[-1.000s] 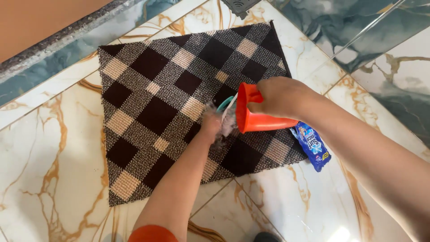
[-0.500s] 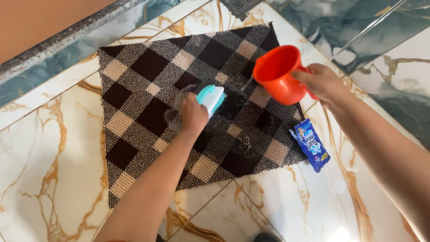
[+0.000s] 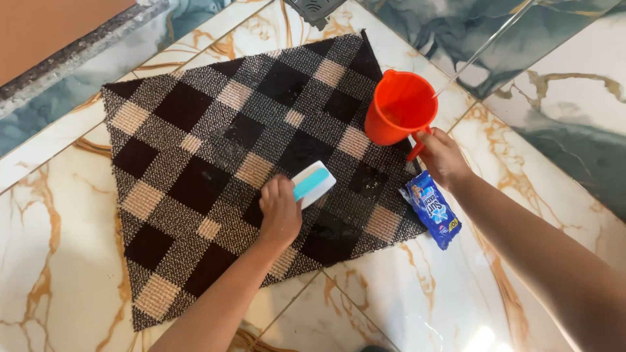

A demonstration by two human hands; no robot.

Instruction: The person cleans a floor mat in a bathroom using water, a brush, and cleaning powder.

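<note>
A checked mat (image 3: 195, 169) in dark brown, black and beige lies flat on the marble floor, with wet patches near its right side. My left hand (image 3: 280, 212) presses a white and teal scrub brush (image 3: 312, 184) onto the mat near its middle. My right hand (image 3: 442, 156) grips the handle of an orange-red plastic mug (image 3: 399, 107), held upright over the mat's right corner. A blue detergent sachet (image 3: 432, 208) lies on the floor just below my right hand, touching the mat's edge.
The white marble floor (image 3: 59, 261) with orange veins surrounds the mat and looks wet near the bottom right. A grey stone ledge (image 3: 72, 62) runs along the upper left. A floor drain (image 3: 313, 8) sits at the top. Dark green-veined tiles (image 3: 574, 130) lie to the right.
My right hand has lifted the mug from its tipped position over the mat and brought it upright to the right corner. My left hand with the brush has slid toward the mat's middle.
</note>
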